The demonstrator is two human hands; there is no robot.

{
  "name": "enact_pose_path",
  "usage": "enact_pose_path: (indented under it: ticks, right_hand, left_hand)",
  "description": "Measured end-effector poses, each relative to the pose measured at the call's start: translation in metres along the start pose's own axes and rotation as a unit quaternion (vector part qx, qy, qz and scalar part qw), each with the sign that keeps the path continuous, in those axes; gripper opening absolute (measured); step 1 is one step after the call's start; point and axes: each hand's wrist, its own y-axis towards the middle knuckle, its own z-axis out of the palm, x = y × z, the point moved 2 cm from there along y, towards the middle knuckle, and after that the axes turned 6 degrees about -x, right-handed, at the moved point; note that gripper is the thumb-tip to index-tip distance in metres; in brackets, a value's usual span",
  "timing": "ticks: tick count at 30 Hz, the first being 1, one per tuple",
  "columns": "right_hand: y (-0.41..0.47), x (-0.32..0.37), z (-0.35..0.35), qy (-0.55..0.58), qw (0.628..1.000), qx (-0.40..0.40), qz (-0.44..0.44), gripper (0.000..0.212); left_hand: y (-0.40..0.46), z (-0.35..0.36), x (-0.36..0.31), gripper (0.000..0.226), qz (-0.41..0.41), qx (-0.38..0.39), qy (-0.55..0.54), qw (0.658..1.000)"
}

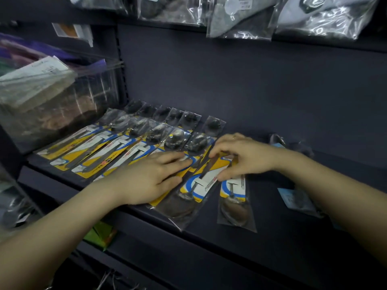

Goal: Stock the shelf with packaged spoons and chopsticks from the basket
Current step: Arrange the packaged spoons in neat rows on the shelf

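1. A dark shelf (272, 206) holds a fanned row of spoon packs (117, 147), yellow-and-blue cards in clear sleeves, lying flat and overlapping from the left toward the middle.
2. The left hand (150, 176) lies flat, fingers straight, pressing on the right end of that row.
3. The right hand (236, 155) has its fingers and thumb curled around one spoon pack, the held pack (199, 185), which lies at an angle with its bowl end toward the shelf's front edge.
4. A loose pack (234, 201) lies just beside the held one, to its right, apart from the row.
5. Blue-carded packs (293, 197) sit farther right, partly hidden by the right forearm.
6. The basket is not in view.
7. The step in hand appears to be squaring a newly laid pack into the row.
8. The next move likely calls for turning the held pack to match its neighbours' slant, then doing the same with the loose pack.
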Motion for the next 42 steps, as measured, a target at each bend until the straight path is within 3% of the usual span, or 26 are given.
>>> enact_pose_path:
  ticks: [4,8,10,13,16,18,20,25,27,29,31,33,35,37,40,42]
  right_hand:
    - [-0.002,0.017,0.002,0.083,0.991,-0.003,-0.107,0.038]
    - [-0.005,0.001,-0.006,0.086,0.992,-0.011,-0.093,0.014]
    - [0.0,-0.009,-0.008,0.07,0.994,-0.06,-0.065,0.016]
    - [0.021,-0.019,-0.009,0.04,0.992,-0.115,-0.013,0.035]
    - [0.043,-0.025,0.001,-0.022,0.998,-0.048,0.032,0.062]
    - [0.052,-0.028,0.006,-0.018,0.998,-0.027,0.05,0.067]
    - [0.06,-0.032,0.008,-0.021,0.998,-0.022,0.061,0.068]
    - [0.064,-0.028,0.008,-0.087,0.992,-0.022,0.094,0.066]
    - [0.053,-0.016,0.0,-0.09,0.99,-0.095,0.052,0.059]
    - [0.035,0.0,-0.014,0.015,0.991,-0.131,-0.036,0.039]
    - [0.011,0.017,-0.022,0.115,0.99,0.009,-0.078,0.032]
    - [-0.007,0.027,-0.02,0.079,0.983,0.143,-0.086,0.044]
    - [-0.013,0.025,-0.015,0.027,0.984,0.152,-0.089,0.052]
    - [-0.014,0.023,-0.013,0.007,0.988,0.129,-0.08,0.044]
    - [-0.014,0.022,-0.015,-0.013,0.994,0.074,-0.085,0.026]
    - [-0.014,0.023,-0.022,0.036,0.995,0.0,-0.096,0.015]
  left_hand:
    - [0.0,0.001,0.001,0.097,-0.003,-0.005,-0.014,1.0]
    - [0.001,0.0,-0.005,0.096,-0.004,0.001,-0.005,1.0]
    - [0.002,0.0,-0.006,0.092,-0.006,0.005,-0.006,1.0]
    - [0.005,-0.001,-0.003,0.091,-0.002,0.008,-0.023,1.0]
    - [0.007,-0.002,-0.003,0.085,0.003,0.019,-0.023,1.0]
    - [0.007,-0.002,-0.004,0.067,-0.005,0.032,-0.028,0.999]
    - [0.006,-0.003,-0.004,0.052,-0.013,0.04,-0.044,0.998]
    - [0.007,-0.003,-0.002,0.05,-0.004,0.023,-0.049,0.999]
    - [0.006,-0.007,-0.006,0.058,0.015,-0.034,-0.053,0.998]
    - [0.006,-0.016,-0.014,0.064,0.051,-0.109,-0.079,0.99]
    - [0.006,-0.023,-0.02,0.05,0.087,-0.165,-0.081,0.979]
    - [0.007,-0.027,-0.025,0.04,0.097,-0.192,-0.084,0.973]
    - [0.009,-0.028,-0.03,0.037,0.097,-0.203,-0.095,0.97]
    - [0.01,-0.026,-0.034,0.037,0.083,-0.211,-0.132,0.965]
    - [0.011,-0.024,-0.037,0.029,0.016,-0.224,-0.291,0.93]
    - [0.012,-0.022,-0.038,0.024,-0.046,-0.246,-0.452,0.856]
